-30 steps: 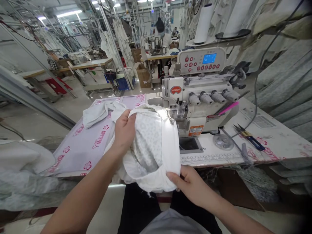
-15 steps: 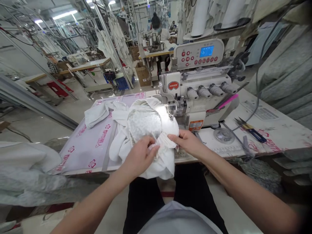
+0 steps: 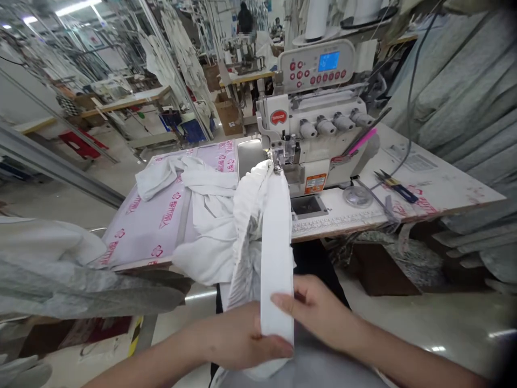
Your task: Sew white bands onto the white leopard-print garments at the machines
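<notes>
A white garment point(image 3: 214, 221) lies over the table's left part and hangs off the front edge. Its flat white band point(image 3: 278, 242) runs from the needle area of the overlock sewing machine point(image 3: 319, 129) down toward my lap, beside a gathered edge point(image 3: 244, 231). My left hand point(image 3: 246, 337) is closed on the band's lower end, thumb on top, its other fingers hidden beneath. Slightly higher, my right hand point(image 3: 311, 307) pinches the band's right edge between thumb and fingers. The garment's upper end sits at the presser foot.
Black-handled thread snips point(image 3: 398, 186) and a clear round dish point(image 3: 358, 196) lie right of the machine. Thread cones point(image 3: 317, 19) stand above it. Grey fabric point(image 3: 456, 91) hangs at right; pale cloth point(image 3: 52, 264) drapes at left. A person point(image 3: 245, 27) sits farther back.
Both hands have come down toward my lap, drawing the band out straight from the machine. The bunched garment has opened out, baring the metal plate left of the needle. The view has shifted slightly.
</notes>
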{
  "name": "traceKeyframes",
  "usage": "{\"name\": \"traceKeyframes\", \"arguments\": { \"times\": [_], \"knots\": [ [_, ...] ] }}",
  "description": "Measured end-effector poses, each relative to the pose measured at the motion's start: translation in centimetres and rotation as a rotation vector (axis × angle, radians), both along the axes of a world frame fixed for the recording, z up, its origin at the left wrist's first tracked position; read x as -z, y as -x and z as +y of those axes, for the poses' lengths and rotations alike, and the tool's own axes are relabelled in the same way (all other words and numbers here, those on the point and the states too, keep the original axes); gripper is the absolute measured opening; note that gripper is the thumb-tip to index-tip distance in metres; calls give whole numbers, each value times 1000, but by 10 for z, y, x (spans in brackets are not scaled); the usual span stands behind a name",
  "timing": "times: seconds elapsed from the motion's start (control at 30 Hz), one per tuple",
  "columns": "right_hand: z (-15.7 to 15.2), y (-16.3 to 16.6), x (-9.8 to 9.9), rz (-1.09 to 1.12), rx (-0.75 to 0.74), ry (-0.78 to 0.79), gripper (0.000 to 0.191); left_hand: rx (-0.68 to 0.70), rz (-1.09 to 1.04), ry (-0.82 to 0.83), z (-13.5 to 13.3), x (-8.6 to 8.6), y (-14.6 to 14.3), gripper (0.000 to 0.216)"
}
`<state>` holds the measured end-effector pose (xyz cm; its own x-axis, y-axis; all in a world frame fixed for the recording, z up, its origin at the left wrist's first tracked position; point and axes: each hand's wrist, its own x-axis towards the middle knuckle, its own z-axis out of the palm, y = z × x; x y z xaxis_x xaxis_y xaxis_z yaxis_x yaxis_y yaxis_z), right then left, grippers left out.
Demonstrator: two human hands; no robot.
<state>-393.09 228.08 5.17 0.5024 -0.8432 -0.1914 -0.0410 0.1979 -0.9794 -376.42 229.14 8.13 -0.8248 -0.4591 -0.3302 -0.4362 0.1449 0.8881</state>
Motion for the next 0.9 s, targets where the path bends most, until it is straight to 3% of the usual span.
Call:
{"name": "traceKeyframes", "arguments": {
  "times": [0.1, 0.27, 0.33, 0.4, 0.47, 0.53, 0.6, 0.67, 0.73, 0.83, 0.9],
  "knots": [
    [27, -3, 3, 51, -51, 47, 29, -4, 17, -58, 4, 9, -1, 24],
    [17, 1, 4, 83, -86, 98, 37, -53, -32, -218, -15, 7, -8, 29],
    [15, 3, 4, 48, -108, 88, 41, -212, 55, -286, -32, 11, -5, 31],
    [19, 5, 5, -3, -147, 67, 44, -516, 207, -154, -51, 19, 3, 33],
    [24, 7, 9, -27, -170, 58, 45, -782, 223, 187, -68, 28, 9, 39],
    [26, 8, 15, -8, -169, 69, 46, -867, -3, 474, -80, 33, 4, 41],
    [24, 9, 19, 32, -172, 104, 48, -831, -231, 570, -88, 29, -14, 29],
    [19, 8, 19, 73, -189, 147, 50, -761, -290, 470, -92, 15, -39, 22],
    [13, 6, 17, 100, -215, 172, 51, -729, -182, 309, -93, -4, -61, 23],
    [7, 3, 13, 123, -214, 182, 48, -840, 65, 48, -94, -27, -74, 31],
    [4, 2, 14, 131, -206, 188, 47, -964, 179, -55, -95, -31, -70, 42]
  ]
}}
